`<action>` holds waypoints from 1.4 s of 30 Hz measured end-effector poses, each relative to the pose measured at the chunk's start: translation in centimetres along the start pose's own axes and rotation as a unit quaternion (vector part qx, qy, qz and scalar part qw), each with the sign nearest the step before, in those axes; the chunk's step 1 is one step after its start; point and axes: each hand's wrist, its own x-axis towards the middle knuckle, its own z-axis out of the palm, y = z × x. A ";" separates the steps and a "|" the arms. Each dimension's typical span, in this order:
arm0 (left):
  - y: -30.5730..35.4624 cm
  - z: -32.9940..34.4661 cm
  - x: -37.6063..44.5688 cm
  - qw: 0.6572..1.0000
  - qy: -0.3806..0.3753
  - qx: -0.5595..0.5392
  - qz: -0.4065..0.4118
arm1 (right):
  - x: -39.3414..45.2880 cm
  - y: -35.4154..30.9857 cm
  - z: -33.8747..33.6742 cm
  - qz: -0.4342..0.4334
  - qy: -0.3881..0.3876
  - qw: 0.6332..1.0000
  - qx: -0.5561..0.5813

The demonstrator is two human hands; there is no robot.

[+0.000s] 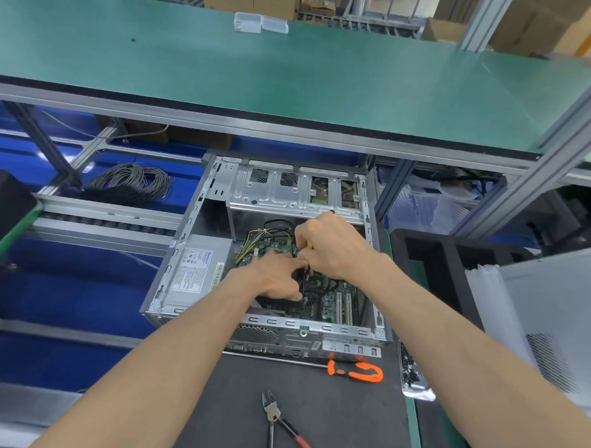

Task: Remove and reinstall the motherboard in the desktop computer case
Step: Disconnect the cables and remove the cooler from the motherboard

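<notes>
- While viewed from the head camera, open case (196, 253) lying on its side on dark mat (328, 414), side panel off, giving top access to motherboard (331, 304) seated on the case floor.
- Right hand (330, 249) curled round a small screwdriver (308, 255) with yellow handle, shaft upright, tip down at the board; likely working a mounting screw, though the screw itself hidden.
- Left hand (277, 281) resting flat inside the case, fingers fairly straight and pointing toward the shaft, touching a dark part beside it; presumably steadying tip or board.
- Power supply (195, 273) fixed in the left bay, yellow and black wires (255, 242) running from it across the board's far edge; probably still to be unplugged before lift-out.
- Drive cage (296, 189) spanning the far end, overhanging part of the board and narrowing lift-out clearance.
- Long orange-handled driver (355, 369) laid just in front of the case, cutters (283, 428) nearer on the mat, both within easy reach.
- Bag of black screws (413, 374) at the mat's right edge, near the case.
- Green shelf (261, 68) overhead, cable coil (135, 181) well to the left, neither involved.
- Judged stage: board still in the case, screw work in hand.
</notes>
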 end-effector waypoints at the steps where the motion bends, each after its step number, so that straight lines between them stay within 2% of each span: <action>1: 0.0 0.0 0.0 1.000 0.001 -0.002 -0.001 | 0.0 0.0 0.1 0.001 0.001 1.000 -0.005; 6: -0.1 0.0 0.0 1.000 -0.009 -0.008 -0.009 | 0.2 0.3 0.5 0.053 -0.017 0.998 -0.034; 12: -0.1 0.0 0.1 1.000 -0.007 -0.017 -0.011 | 0.5 -0.1 -0.6 -0.017 -0.058 0.998 -0.017; 15: -0.1 0.0 -0.1 1.000 -0.009 -0.019 -0.012 | 0.2 0.5 -0.6 -0.046 -0.055 0.997 0.008; 18: -0.1 0.0 -0.2 0.999 -0.011 -0.025 -0.018 | 0.1 0.3 -0.2 0.012 -0.021 1.000 -0.001; 21: 0.0 0.0 -0.1 1.000 -0.017 -0.015 -0.016 | 0.3 0.2 -0.2 0.069 -0.031 0.996 -0.055; 27: 0.1 -0.1 0.0 1.000 -0.010 -0.022 -0.017 | -0.2 0.5 -0.7 -0.046 -0.067 0.997 0.014; 29: 0.0 -0.1 -0.1 0.999 -0.011 -0.027 -0.013 | -0.4 0.4 -0.6 -0.043 -0.052 0.998 0.009; 33: 0.1 -0.2 -0.3 0.999 -0.017 -0.028 -0.016 | 0.2 0.5 -0.5 0.050 -0.032 0.996 -0.071; 35: 0.2 -0.3 -0.3 1.000 -0.018 -0.021 -0.014 | 0.3 0.4 -0.7 0.033 -0.048 0.996 -0.067; 39: 0.2 -0.3 -0.5 0.999 -0.011 -0.028 -0.014 | 0.1 0.2 -0.9 -0.055 -0.083 0.995 -0.017; 42: 0.2 -0.4 -0.6 0.999 -0.012 -0.034 -0.011 | 0.0 0.3 -0.9 -0.035 -0.054 0.998 -0.015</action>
